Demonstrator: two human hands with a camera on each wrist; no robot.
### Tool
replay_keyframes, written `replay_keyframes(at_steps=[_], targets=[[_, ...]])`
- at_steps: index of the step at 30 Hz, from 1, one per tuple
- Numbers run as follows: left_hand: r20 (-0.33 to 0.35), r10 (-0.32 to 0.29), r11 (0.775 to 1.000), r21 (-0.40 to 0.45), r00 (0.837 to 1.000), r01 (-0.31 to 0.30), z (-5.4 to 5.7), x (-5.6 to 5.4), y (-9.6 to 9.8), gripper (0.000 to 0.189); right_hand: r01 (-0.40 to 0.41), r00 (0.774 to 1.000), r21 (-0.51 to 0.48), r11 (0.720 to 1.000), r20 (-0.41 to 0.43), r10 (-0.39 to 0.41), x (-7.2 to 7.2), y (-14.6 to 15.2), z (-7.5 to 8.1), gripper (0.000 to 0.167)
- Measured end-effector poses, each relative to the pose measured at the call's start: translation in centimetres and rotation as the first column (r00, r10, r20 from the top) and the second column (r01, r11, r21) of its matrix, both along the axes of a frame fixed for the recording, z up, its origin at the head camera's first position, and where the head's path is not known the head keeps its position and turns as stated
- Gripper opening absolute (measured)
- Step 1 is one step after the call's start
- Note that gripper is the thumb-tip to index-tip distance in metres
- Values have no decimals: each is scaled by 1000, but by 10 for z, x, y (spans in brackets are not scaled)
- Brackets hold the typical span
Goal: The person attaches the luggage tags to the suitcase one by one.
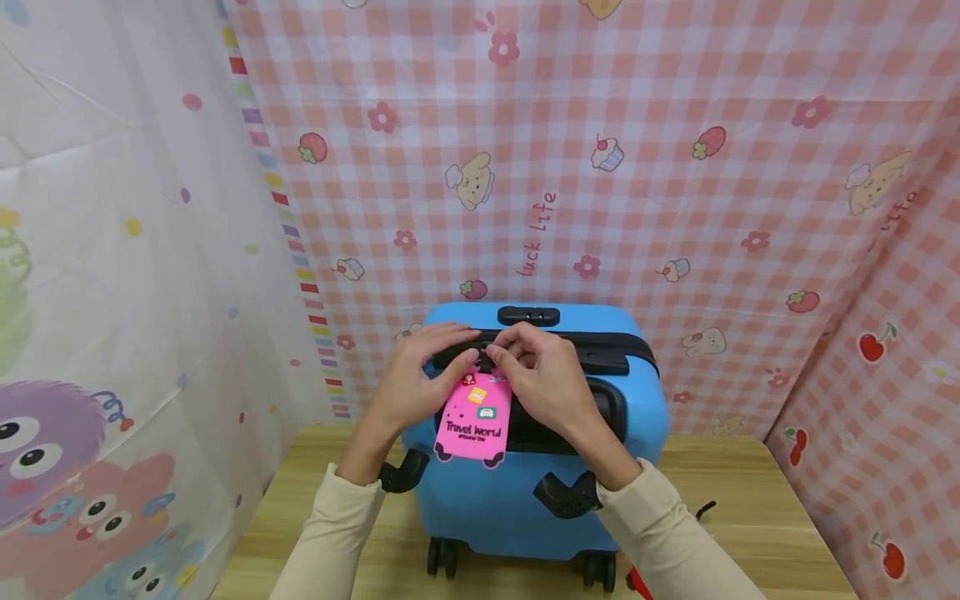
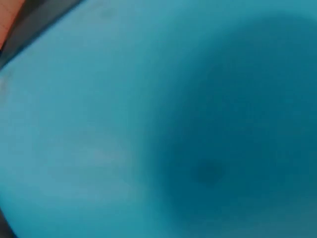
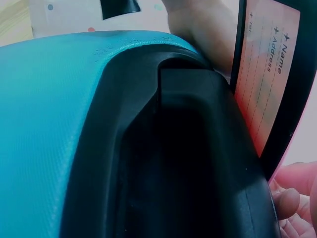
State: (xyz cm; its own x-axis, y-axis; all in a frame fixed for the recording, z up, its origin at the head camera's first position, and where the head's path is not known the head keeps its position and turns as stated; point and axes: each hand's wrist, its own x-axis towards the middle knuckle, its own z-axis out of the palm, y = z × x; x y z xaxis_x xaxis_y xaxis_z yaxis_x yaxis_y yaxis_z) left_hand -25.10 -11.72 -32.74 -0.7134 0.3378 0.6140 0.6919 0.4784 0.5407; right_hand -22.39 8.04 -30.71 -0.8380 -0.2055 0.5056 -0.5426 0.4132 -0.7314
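A light blue suitcase (image 1: 517,508) stands upright in front of me, its black carry handle (image 1: 600,363) across the top. From that handle hangs a pink luggage tag (image 1: 474,421) with travel stickers; the right wrist view shows its name and address card (image 3: 270,74). My left hand (image 1: 420,375) reaches over the handle, thumb and fingers pinching at the tag's dark strap. From the other side, my right hand (image 1: 547,375) pinches the strap between thumb and forefinger. The strap's loop is mostly hidden by fingertips. Only blue shell (image 2: 89,139) fills the left wrist view.
A black combination lock (image 1: 528,316) sits on the suitcase top, and black wheels (image 1: 442,557) stand on the wood-grain surface (image 1: 727,533). Part of a red object (image 1: 639,585) shows by the right sleeve. Patterned cloths (image 1: 570,167) hang behind and at both sides.
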Motion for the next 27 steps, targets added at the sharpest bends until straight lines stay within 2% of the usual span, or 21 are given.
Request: replay_keyframes(at_steps=[4, 7, 11, 19, 24, 27], targets=[[73, 30, 999, -45, 997, -26, -6, 0, -4, 38, 8, 1000, 0, 1000, 12, -8, -1, 0, 0, 15], [128, 25, 998, -61, 992, -17, -9, 0, -6, 40, 10, 999, -1, 1000, 35, -10, 0, 2, 2, 19], [167, 16, 997, -77, 986, -3, -11, -1, -7, 40, 1, 999, -19, 1000, 48, 0, 5, 10, 3, 28], [175, 46, 995, -98, 983, -29, -10, 2, -8, 41, 27, 1000, -74, 997, -10, -28, 24, 42, -3, 24], [171, 69, 993, -108, 983, -51, -10, 4, -9, 41, 10, 998, -138, 990, -58, -19, 33, 62, -5, 17], [173, 77, 992, -108, 982, -58, -11, 5, -9, 41, 42, 996, -172, 984, -71, -55, 39, 76, -9, 16]])
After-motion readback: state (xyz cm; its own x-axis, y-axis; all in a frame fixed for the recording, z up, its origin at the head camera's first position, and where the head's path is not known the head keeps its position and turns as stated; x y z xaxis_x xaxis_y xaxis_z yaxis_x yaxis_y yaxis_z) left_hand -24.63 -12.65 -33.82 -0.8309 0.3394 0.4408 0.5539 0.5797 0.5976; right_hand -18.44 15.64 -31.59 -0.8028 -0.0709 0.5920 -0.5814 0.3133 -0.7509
